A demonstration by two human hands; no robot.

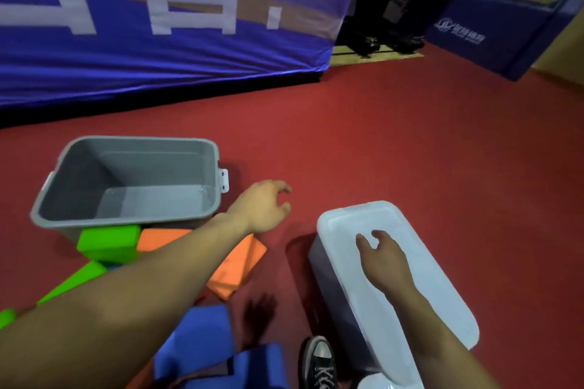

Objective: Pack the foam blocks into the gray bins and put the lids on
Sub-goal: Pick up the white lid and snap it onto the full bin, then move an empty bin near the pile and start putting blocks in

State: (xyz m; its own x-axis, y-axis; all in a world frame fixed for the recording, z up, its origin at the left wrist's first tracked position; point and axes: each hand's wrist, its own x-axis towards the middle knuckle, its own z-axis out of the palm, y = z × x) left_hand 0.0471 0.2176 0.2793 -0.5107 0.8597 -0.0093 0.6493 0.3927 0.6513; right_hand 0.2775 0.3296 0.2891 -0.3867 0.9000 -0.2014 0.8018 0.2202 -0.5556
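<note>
At the near edge, beside my black sneaker [319, 360], blue foam blocks [196, 335] lay on the red floor [395, 136]. Just beyond, on the right, stood the lidded gray bin [328, 287] under its white lid [436, 268]. My right hand [382, 253] was over that lid, fingers relaxed and slightly spread, pinching nothing; I could not tell whether the palm pressed down or only hovered. To the left, orange foam blocks [234, 265] and green foam blocks [109, 243] lay partly under my left forearm, the far ones against the near wall of the open gray bin [47, 199]. My left hand [265, 205] reached past the orange blocks, above bare floor near that bin's right end, fingers loosely curled and holding nothing. The open bin looked empty, a white latch [223, 180] on its right end. Farthest back hung a blue banner [158, 57].

I judged one bin done and the second not yet started. To do this well, I would first press flat along the lid's rim at both ends so it seated evenly. Then I would draw the left hand back to the nearest orange block and grip it across its narrow sides, lightly since foam gives. Laid flat against a wall of the open bin, it would leave room for the rest.
</note>
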